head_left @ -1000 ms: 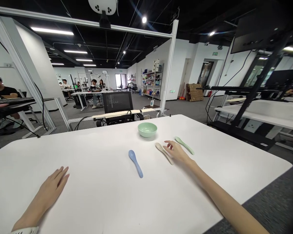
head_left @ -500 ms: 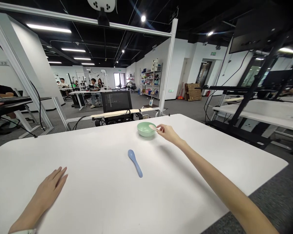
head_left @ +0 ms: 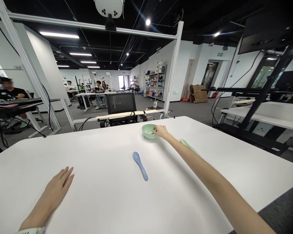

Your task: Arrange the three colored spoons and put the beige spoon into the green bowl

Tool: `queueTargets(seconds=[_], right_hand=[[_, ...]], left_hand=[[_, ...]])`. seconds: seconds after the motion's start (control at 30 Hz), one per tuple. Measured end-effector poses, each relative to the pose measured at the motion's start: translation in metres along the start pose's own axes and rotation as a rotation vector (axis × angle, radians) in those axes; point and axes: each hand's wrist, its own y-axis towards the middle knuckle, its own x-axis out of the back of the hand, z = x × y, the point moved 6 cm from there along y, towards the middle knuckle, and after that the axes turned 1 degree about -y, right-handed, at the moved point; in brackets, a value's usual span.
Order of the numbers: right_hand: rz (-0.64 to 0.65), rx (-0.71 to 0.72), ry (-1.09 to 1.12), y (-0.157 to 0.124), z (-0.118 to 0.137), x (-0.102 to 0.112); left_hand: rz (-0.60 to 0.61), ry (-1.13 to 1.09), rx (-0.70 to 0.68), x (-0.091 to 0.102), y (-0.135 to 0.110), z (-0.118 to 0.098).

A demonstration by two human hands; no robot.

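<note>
My right hand (head_left: 161, 131) reaches over the right rim of a light green bowl (head_left: 147, 130) near the table's far edge. Its fingers are pinched on a pale cream spoon (head_left: 150, 132); only a little of the spoon shows inside the bowl, the rest being hidden by the fingers. Nearer to me, a blue spoon (head_left: 140, 165) lies flat with its handle toward me. Partly covered by my right forearm, a light green spoon (head_left: 189, 147) rests on the table. My left hand (head_left: 59, 185) lies flat at the left, fingers stretched out and holding nothing.
The white table (head_left: 95, 195) has rounded far corners. An aluminium frame (head_left: 173, 70) rises beyond it, and a black chair (head_left: 120, 103) stands behind the far edge. Other people sit at desks in the background. A dark stand (head_left: 256, 94) is to the right.
My right hand has moved the pale spoon lower into the bowl. The green spoon has come into sight beside my forearm. The view has shifted slightly; my left hand stays on the table.
</note>
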Motion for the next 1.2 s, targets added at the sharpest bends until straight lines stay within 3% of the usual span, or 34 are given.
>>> queueTargets(seconds=[0.17, 0.3, 0.5, 0.6, 0.77, 1.0, 1.1, 1.2], right_hand=[[-0.113, 0.011, 0.055, -0.016, -0.012, 0.012], [-0.234, 0.075, 0.162, -0.050, -0.039, 0.014], [-0.170, 0.203, 0.182, -0.114, -0.089, -0.030], [-0.112, 0.233, 0.195, -0.131, -0.108, -0.053], [-0.134, 0.218, 0.279, -0.134, -0.120, -0.066], [-0.115, 0.213, 0.295, -0.135, -0.118, -0.063], [-0.124, 0.193, 0.227, -0.128, -0.112, -0.049], [-0.179, 0.176, 0.168, -0.107, -0.094, -0.020]], left_hand=[[0.039, 0.004, 0.002, 0.000, 0.000, -0.002], [0.069, 0.011, 0.020, -0.003, 0.001, -0.002], [0.080, -0.005, 0.013, -0.008, 0.001, 0.003], [0.087, -0.009, 0.013, -0.010, 0.001, 0.006], [0.072, -0.017, 0.014, -0.012, 0.001, 0.010], [0.051, -0.021, 0.009, -0.010, 0.000, 0.006], [0.055, -0.018, 0.012, -0.008, 0.000, 0.003], [0.033, -0.027, -0.003, -0.006, -0.001, 0.003]])
